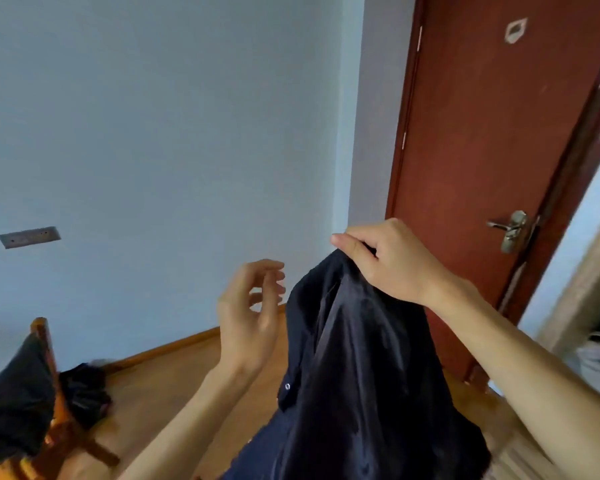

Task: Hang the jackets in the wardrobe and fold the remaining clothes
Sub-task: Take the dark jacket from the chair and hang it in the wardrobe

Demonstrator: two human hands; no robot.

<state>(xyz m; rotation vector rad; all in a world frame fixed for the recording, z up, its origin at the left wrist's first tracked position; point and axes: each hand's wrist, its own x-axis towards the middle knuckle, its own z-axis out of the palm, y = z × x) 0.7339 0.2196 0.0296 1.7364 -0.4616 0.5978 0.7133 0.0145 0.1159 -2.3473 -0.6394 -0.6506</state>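
Observation:
A dark navy jacket (pixel 354 368) with a shiny lining and a small snap button hangs in front of me. My right hand (pixel 392 261) grips its top edge and holds it up at chest height. Just left of the jacket, my left hand (pixel 253 313) hovers in the air with loosely curled fingers that hold nothing and do not touch the fabric. The jacket's lower part drops out of view at the bottom.
A red-brown door (pixel 482 140) with a metal handle (pixel 510 230) stands at the right, with an opening beside it. At the lower left a wooden chair (pixel 54 386) carries a black garment (pixel 14 400). Another dark garment (pixel 87 393) lies on the wooden floor.

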